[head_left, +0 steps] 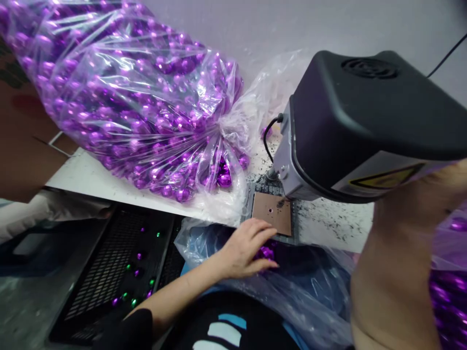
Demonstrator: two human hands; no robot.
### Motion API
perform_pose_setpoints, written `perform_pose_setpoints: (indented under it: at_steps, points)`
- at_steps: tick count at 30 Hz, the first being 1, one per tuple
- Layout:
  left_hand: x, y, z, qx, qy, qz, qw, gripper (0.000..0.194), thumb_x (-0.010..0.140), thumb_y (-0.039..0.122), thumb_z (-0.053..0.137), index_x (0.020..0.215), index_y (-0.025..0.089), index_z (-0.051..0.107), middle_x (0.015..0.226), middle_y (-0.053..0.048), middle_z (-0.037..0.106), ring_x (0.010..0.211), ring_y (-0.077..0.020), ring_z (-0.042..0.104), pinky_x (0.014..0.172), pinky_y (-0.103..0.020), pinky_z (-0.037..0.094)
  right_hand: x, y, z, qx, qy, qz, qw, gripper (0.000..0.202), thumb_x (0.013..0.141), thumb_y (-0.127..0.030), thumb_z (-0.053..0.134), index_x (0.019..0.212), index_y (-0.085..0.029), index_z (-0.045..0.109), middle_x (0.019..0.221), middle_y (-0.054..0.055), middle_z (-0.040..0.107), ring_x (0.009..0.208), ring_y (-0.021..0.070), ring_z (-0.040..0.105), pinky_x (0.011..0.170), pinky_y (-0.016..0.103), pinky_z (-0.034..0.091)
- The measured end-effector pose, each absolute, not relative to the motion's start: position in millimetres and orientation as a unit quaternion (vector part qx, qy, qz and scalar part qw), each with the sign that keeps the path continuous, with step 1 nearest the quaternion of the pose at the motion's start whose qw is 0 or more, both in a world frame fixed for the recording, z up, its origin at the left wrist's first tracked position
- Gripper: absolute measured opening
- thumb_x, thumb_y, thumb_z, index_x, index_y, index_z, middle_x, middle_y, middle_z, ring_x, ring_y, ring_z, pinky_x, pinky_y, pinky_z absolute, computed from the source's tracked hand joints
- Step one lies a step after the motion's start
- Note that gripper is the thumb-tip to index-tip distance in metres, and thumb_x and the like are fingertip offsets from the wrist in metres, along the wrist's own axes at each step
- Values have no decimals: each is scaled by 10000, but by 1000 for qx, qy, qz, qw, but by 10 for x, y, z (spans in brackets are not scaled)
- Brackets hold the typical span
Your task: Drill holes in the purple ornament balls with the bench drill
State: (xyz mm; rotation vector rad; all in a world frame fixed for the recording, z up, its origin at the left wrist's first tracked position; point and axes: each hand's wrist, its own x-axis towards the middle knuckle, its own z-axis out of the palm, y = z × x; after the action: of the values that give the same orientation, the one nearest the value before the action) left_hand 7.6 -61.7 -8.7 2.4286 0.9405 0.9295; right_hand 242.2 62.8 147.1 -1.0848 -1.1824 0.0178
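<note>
Left hand [250, 249] wide, thumb and fingers parted; purple balls [267, 252] at its 3 o'clock, in the gap. Brown plate [271, 221] just beyond the fingers, 1 o'clock, squarish, no clear long axis; left hand nearer. Right hand [436, 187] up at the machine [365, 112]; cannot tell its grip.

A workshop, given the machine [368, 112] and bagged purple baubles [120, 97].

1) White tabletop [89, 176], slanting from left to right of centre
2) Upper left: clear plastic bag [124, 82], bunched at its neck, full of shiny purple balls [181, 194]
3) Just right of centre: dark base [295, 228] under a brown plate [270, 221]
4) Beside it: scattered dark specks [323, 218]
</note>
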Motion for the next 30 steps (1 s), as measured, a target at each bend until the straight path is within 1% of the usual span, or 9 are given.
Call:
perform_pose_setpoints:
  at_steps: [3, 4, 9, 12, 15, 18, 21, 23, 30]
  points:
    - [-199, -182, 25, 807, 423, 399, 103, 204, 975, 244, 494, 1162, 187, 553, 1065, -98, 642, 1041, -223, 593, 914, -391, 508, 2428, 631, 1454, -482, -564, -41, 669, 510, 857, -582, 506, 703, -97, 471, 631, -42, 301, 630, -13, 270, 651, 266, 183]
    - [-290, -14, 33, 780, 482, 395, 52, 177, 975, 187, 458, 1110, 185, 572, 1049, -99, 639, 1023, -226, 586, 898, -395, 501, 2426, 629, 1454, -487, -564, -45, 665, 526, 858, -596, 494, 699, -96, 465, 626, -41, 293, 630, -13, 270, 647, 260, 182]
    - [-541, 619, -67, 786, 605, 123, -36, 396, 871, 38, 444, 1241, 117, 562, 1184, -185, 601, 1113, -325, 536, 898, -483, 461, 2381, 611, 1494, -517, -550, -53, 654, 603, 830, -667, 449, 660, -89, 414, 604, -41, 272, 631, -13, 271, 644, 243, 180]
    - [-581, 700, -39, 788, 607, 98, -10, 409, 842, 74, 519, 1245, 124, 564, 1131, -171, 605, 1102, -333, 548, 918, -503, 457, 2352, 598, 1525, -517, -560, -58, 645, 603, 855, -644, 418, 634, -85, 367, 598, -43, 262, 617, -20, 250, 643, 236, 171]
    - [-617, 550, 151, 749, 602, 268, 72, 444, 798, 206, 679, 1221, 158, 555, 1194, -142, 580, 1120, -296, 553, 947, -459, 476, 2330, 583, 1544, -505, -564, -46, 651, 603, 851, -633, 427, 616, -82, 353, 584, -41, 256, 611, -23, 230, 643, 241, 146]
    - [-573, 237, 369, 617, 568, 469, 277, 454, 833, 403, 688, 1210, 200, 536, 1124, -87, 614, 968, -214, 621, 835, -372, 532, 2313, 580, 1546, -503, -556, -35, 660, 568, 842, -607, 456, 634, -83, 390, 581, -40, 262, 620, -22, 245, 653, 259, 143]
    - [-388, -60, 399, 474, 470, 482, 567, 444, 924, 536, 509, 1212, 200, 541, 1006, -72, 660, 739, -166, 652, 645, -317, 536, 2307, 593, 1540, -505, -550, -37, 664, 531, 859, -566, 449, 640, -86, 384, 590, -44, 265, 616, -27, 245, 652, 253, 154]
    - [-231, -158, 298, 420, 423, 444, 670, 486, 912, 576, 509, 1177, 175, 585, 979, -79, 676, 714, -156, 647, 617, -292, 523, 2310, 601, 1542, -501, -550, -42, 667, 509, 870, -534, 458, 638, -88, 378, 586, -45, 261, 606, -31, 240, 633, 231, 159]
    - [72, -11, 44, 432, 426, 392, 692, 531, 742, 415, 789, 1175, 174, 597, 1124, -91, 671, 981, -200, 647, 786, -325, 570, 2344, 571, 1563, -502, -582, -30, 639, 425, 906, -452, 478, 690, -94, 400, 571, -53, 262, 583, -33, 238, 595, 176, 153]
